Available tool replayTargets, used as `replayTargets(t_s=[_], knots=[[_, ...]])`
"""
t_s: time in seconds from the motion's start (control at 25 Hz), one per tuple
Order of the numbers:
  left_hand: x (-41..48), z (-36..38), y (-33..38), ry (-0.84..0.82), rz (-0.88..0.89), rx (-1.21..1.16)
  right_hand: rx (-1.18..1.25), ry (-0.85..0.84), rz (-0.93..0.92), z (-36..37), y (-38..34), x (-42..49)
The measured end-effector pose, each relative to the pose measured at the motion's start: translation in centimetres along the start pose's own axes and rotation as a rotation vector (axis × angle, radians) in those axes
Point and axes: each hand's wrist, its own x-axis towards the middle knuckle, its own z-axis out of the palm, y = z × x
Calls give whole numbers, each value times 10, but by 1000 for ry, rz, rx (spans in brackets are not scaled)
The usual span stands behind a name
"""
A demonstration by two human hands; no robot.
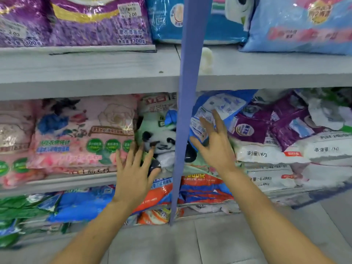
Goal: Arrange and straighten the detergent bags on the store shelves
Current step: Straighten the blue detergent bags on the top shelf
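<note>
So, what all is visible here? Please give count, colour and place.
shelf boards: two, grey, above and below middle row
post: one, blue, upright, centre
upper purple bags: two, purple, top shelf left
top blue bags: two, blue, top shelf centre and right
rose bags: several, pink, middle shelf left
panda bag: one, white and green, middle shelf, left of post
tilted bag: one, blue, middle shelf, right of post
lower purple bags: at least two, purple, middle shelf right
white bags: several, white, stacked under them
bottom bags: several, green, blue, orange, bottom shelf
left hand: open, at the panda bag
right hand: open, at the tilted bag
</note>
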Motion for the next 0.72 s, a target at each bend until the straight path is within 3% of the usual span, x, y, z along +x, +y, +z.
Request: replayTargets(t_s=[0.2,0.52,0.72], knots=[[-1,5,1,32,5,0,-105,-22,-45,11,12,-2],[0,6,2,54,6,16,38,45,8,-4,26,-13],[0,3,1,20,12,21,235,272,80,-32,3,-18]])
